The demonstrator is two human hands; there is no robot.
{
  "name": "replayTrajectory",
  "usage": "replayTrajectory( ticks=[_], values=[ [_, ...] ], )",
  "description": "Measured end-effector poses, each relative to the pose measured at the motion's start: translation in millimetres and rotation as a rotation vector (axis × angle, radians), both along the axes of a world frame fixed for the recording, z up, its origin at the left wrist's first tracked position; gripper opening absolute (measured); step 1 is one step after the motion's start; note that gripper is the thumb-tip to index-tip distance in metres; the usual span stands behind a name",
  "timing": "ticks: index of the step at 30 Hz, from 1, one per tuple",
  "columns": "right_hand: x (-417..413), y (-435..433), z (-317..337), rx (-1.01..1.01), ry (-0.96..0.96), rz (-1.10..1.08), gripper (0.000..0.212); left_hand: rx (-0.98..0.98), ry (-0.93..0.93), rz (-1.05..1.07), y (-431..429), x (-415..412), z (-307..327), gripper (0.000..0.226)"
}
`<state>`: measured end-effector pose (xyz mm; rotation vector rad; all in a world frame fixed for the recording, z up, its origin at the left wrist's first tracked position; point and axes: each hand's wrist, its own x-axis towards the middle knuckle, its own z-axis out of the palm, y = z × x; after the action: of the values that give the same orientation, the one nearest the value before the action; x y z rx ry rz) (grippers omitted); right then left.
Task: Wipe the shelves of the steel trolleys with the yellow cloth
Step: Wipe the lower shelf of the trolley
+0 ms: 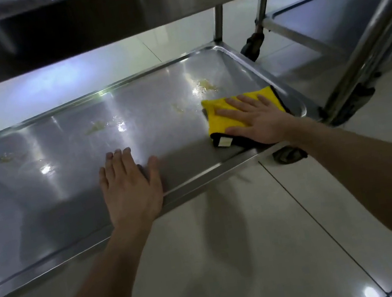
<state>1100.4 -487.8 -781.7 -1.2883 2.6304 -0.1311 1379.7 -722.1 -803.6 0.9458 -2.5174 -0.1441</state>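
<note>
Fingers straight, grip open, the right hand (259, 120) presses the yellow cloth (223, 122) flat at centre right of the steel trolley's lower shelf (64, 169). The left hand (128, 184), also open, braces at centre. A loose pass could merely spread the yellowish smears (205, 85) above the cloth. The upper shelf (43, 31) overhangs; a second trolley (322, 15) crowds the upper right.

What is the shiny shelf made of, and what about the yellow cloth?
The shelf looks like polished stainless steel: silvery, with bright glints and blurry reflections. The yellow cloth under the right hand looks like soft microfibre, probably: matte, fuzzy, with a dark edge and a small sewn label.
</note>
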Motion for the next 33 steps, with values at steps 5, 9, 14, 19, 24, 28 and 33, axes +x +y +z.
replayTrajectory(
  ticks=[5, 9, 14, 19, 24, 28, 33],
  values=[
    [-39.2, -17.3, -4.7, 0.017, 0.029, -0.198, 0.083, 0.015, -0.002, -0.006, 6.6, -0.1, 2.4, 0.075],
    [-21.4, -83.8, -3.9, 0.015, 0.021, -0.197, 0.085, 0.006, -0.001, -0.018, 9.8, 2.4, 4.9, 0.071],
    [55.2, -163.4, -1.4, 0.017, 0.063, 0.003, 0.077, -0.003, 0.040, -0.009, 9.5, 7.1, 6.4, 0.069],
    [100.1, -123.4, -4.4, -0.042, 0.069, 0.257, 0.071, -0.007, 0.063, -0.011, 4.8, 15.7, 7.8, 0.067],
    [74.3, -42.2, 4.2, -0.006, 0.039, 0.313, 0.071, -0.013, 0.044, -0.004, 1.7, 18.5, 4.7, 0.066],
    [16.1, 16.0, 7.7, 0.034, 0.024, 0.146, 0.075, 0.019, 0.046, -0.014, 2.9, 17.9, 4.1, 0.070],
    [-40.9, 22.4, 2.0, 0.037, 0.045, -0.075, 0.078, -0.046, 0.022, -0.038, 7.4, 15.7, 3.6, 0.068]
  ],
)
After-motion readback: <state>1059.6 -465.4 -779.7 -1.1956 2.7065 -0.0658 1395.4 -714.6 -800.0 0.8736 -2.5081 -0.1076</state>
